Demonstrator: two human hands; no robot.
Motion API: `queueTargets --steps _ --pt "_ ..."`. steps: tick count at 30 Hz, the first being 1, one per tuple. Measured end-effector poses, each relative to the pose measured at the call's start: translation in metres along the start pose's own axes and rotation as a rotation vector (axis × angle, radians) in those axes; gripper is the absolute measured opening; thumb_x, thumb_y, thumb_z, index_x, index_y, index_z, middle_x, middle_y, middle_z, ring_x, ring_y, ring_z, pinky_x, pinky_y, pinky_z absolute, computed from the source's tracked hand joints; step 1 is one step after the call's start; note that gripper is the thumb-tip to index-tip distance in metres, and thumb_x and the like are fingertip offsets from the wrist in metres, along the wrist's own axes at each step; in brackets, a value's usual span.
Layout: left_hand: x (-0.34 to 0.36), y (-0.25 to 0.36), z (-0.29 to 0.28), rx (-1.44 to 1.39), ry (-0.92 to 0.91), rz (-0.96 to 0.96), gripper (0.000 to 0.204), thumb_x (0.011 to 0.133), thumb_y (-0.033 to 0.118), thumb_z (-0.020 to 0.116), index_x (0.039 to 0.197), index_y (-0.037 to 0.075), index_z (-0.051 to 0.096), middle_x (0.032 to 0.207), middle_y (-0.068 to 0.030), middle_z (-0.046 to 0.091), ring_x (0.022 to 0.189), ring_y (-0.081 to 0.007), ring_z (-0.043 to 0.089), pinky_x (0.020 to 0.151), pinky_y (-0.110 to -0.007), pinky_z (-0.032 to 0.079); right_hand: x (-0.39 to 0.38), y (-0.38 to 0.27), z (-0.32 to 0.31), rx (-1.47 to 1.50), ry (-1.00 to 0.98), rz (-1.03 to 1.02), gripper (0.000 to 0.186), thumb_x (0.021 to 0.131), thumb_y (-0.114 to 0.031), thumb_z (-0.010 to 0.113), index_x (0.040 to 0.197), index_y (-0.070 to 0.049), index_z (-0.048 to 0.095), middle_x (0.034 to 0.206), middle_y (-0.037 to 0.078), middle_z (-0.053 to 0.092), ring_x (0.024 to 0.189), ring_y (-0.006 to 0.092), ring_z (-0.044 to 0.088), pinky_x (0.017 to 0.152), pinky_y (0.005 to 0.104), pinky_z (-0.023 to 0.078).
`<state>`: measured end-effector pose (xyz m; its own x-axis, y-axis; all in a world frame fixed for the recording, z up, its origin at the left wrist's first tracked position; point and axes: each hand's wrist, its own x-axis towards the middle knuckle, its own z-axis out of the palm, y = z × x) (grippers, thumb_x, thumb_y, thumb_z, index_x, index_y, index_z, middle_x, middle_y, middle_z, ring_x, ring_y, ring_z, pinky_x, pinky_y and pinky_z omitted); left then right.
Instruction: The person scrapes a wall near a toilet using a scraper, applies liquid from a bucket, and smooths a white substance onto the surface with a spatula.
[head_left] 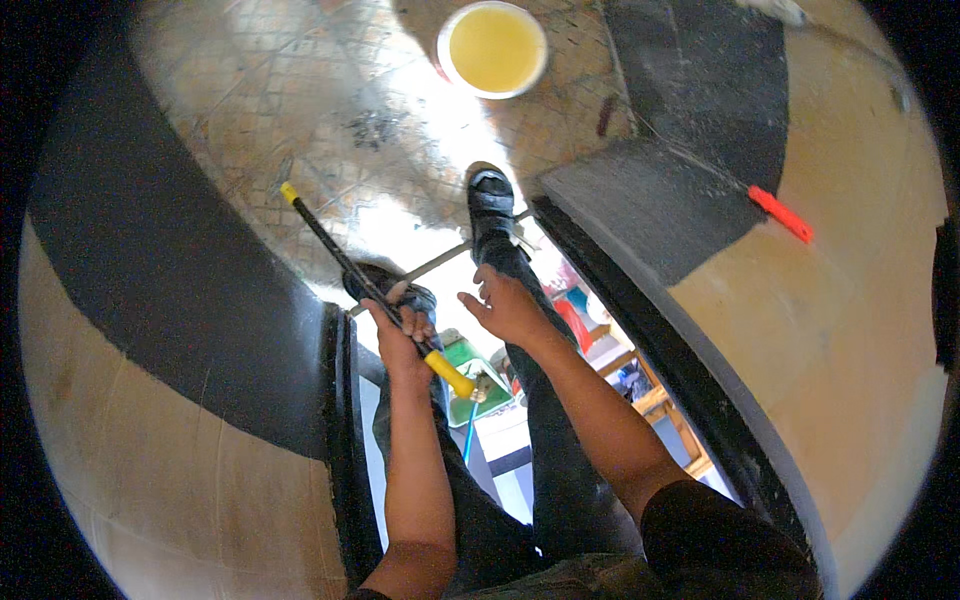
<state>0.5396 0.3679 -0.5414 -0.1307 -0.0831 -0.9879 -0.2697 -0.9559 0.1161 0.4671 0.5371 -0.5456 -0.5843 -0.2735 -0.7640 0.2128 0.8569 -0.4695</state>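
Observation:
My left hand (402,338) is closed around a long tool (328,243) with a thin black shaft and yellow ends; the shaft runs up and to the left over a tiled floor (300,120). My right hand (506,305) hovers beside it with fingers spread, holding nothing, just over my right leg in dark trousers. Both forearms enter from the lower edge. My black shoes (490,200) stand near a thin metal bar (440,262).
A white bucket of yellow liquid (492,48) stands on the tiles at the top. Black-and-tan painted walls (160,300) close in left and right. A red object (780,213) sits on the right wall. Between my legs a green object (468,360) and wooden frames show below.

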Motion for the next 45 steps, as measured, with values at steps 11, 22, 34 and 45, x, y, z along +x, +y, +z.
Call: queueTargets --steps 11,22,34,45 --pt "0.009 0.006 -0.02 -0.082 -0.002 -0.019 0.061 0.099 0.064 0.044 0.124 0.011 0.061 0.057 0.0058 0.033 0.047 -0.0053 0.033 0.046 -0.02 0.04 -0.104 0.324 0.052 -0.579 -0.242 0.289 0.026 0.088 -0.027 0.064 0.093 -0.002 0.071 0.092 0.019 0.074 0.086 0.0357 0.072 0.077 0.0452 0.055" --pt "0.0 0.017 -0.02 -0.052 -0.077 0.087 0.056 0.103 0.059 0.044 0.118 0.008 0.061 0.056 0.0059 0.032 0.046 -0.005 0.033 0.044 -0.019 0.04 -0.022 0.308 0.158 0.953 -0.001 0.549 0.016 0.091 -0.011 0.062 0.103 -0.003 0.069 0.081 0.013 0.07 0.082 0.0281 0.072 0.072 0.041 0.058" --pt "0.006 0.017 0.001 0.131 -0.109 0.09 0.056 0.102 0.056 0.049 0.127 0.007 0.059 0.056 0.0059 0.032 0.046 -0.0042 0.032 0.045 -0.02 0.037 0.089 0.345 0.327 0.509 0.327 1.259 0.092 0.08 -0.069 0.064 0.127 0.008 0.046 0.118 0.031 0.062 0.115 0.0436 0.061 0.093 0.0505 0.052" --pt "0.022 -0.01 0.03 0.576 0.058 0.077 0.065 0.096 0.064 0.054 0.133 0.011 0.055 0.077 0.0031 0.045 0.057 -0.0062 0.041 0.047 -0.018 0.039 -0.038 0.419 0.366 0.611 0.622 0.74 0.043 0.085 -0.024 0.076 0.122 -0.004 0.067 0.107 0.014 0.073 0.095 0.0262 0.069 0.084 0.042 0.054"
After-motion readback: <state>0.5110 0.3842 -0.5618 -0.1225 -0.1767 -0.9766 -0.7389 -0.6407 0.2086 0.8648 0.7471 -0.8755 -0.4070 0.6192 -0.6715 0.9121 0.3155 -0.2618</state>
